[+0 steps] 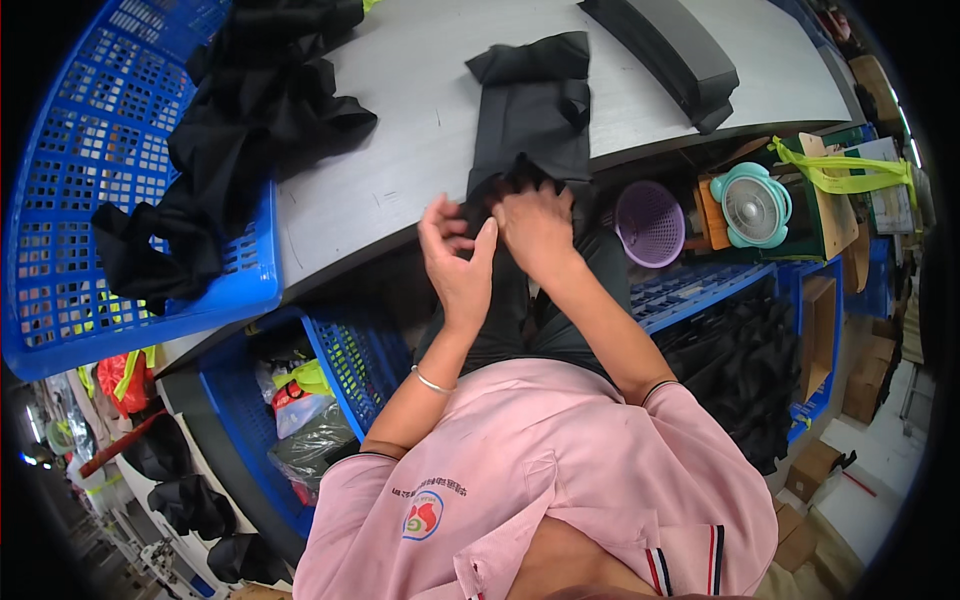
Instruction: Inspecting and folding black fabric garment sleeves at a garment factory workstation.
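Note:
A long black fabric piece [532, 130] lies over the table's near edge in front of me, its far end folded into a wider flap. My right hand [538, 228] is on the near end of it, fingers curled over the bunched cloth, the tips partly blurred and hidden in the black. Just to the left, my left hand [458, 262] is held with thumb and fingers apart, close beside the cloth. Nothing shows between its fingers. The thumb points up toward my right hand.
Black fabric pieces [265, 130] heap at the left, spilling over a blue plastic basket [60, 340]. A flat black stack [665, 50] lies on the grey table [360, 195] at the far right. Beside my lap are a purple basket [650, 225], a turquoise fan [752, 205] and a blue crate [350, 370].

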The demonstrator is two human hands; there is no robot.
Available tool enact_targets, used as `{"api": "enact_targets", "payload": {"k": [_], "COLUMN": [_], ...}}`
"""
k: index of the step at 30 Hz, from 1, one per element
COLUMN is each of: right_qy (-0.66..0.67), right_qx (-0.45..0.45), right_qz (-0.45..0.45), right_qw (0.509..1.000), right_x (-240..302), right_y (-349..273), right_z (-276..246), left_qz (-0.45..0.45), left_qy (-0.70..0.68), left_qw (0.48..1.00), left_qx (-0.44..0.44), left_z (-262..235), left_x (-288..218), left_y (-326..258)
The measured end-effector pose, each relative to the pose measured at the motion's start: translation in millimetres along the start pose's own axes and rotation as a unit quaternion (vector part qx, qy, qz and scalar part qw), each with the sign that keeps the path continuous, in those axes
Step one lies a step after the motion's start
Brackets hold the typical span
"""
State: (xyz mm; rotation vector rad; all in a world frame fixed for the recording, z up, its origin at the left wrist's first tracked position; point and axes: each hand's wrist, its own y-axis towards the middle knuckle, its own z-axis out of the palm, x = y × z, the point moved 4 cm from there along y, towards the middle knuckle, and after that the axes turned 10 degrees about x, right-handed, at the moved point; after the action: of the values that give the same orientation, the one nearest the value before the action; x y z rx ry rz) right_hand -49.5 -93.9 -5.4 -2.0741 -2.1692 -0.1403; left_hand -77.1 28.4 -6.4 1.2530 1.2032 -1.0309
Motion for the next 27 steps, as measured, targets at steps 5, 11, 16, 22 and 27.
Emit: {"api": "enact_targets", "payload": {"k": [5,11,16,22,27], "right_qy": [-0.034,0.013,0.118,0.402,0.324], "right_qx": [-0.022,-0.002,0.052,0.102,-0.198], "right_qz": [-0.093,-0.053,-0.139,-0.134,0.034], "right_qw": [0.995,0.999,0.982,0.9,0.925], "right_x": [18.8,-23.3,-3.1,7.0,-60.7], "right_y": [-13.4,-16.9,-60.8,-110.3,-98.5], "right_z": [19.0,22.3,17.2,-63.4,-103.7], "left_qz": [0.095,0.032,-0.123,-0.199,-0.194], "left_qy": [0.116,0.036,-0.193,-0.346,-0.32], "left_qw": [0.989,0.996,0.965,0.896,0.892], "left_qx": [-0.003,0.072,0.129,0.196,0.255], "left_z": [-17.2,-48.1,-38.2,-20.1,-16.0], "left_x": [-16.4,-13.7,0.9,9.8,-0.9], "left_y": [23.4,-27.2,0.7,10.8,-11.3]}}
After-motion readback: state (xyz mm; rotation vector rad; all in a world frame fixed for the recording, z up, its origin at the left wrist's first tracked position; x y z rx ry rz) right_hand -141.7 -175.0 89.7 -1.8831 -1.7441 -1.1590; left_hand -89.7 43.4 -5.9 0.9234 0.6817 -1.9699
